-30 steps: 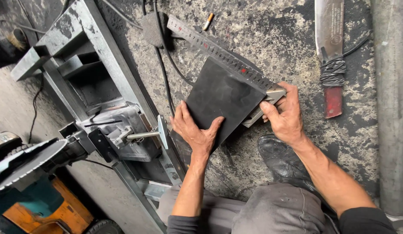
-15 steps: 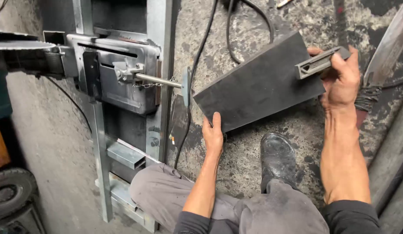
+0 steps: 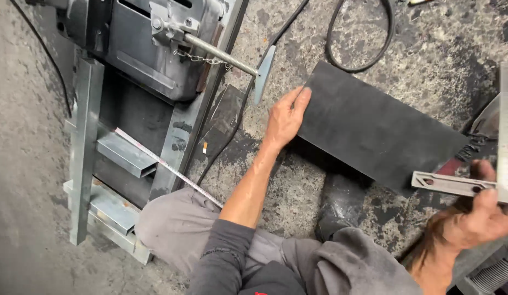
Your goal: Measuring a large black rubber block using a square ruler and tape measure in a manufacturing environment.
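- Head view: the dark metal plate lies flat on the concrete floor, its near corner propped on a boot.
- The plate's left edge is steadied by the left hand, fingers released and flat.
- A steel square is grasped by the right hand; it is best seated flush against the plate's edge.
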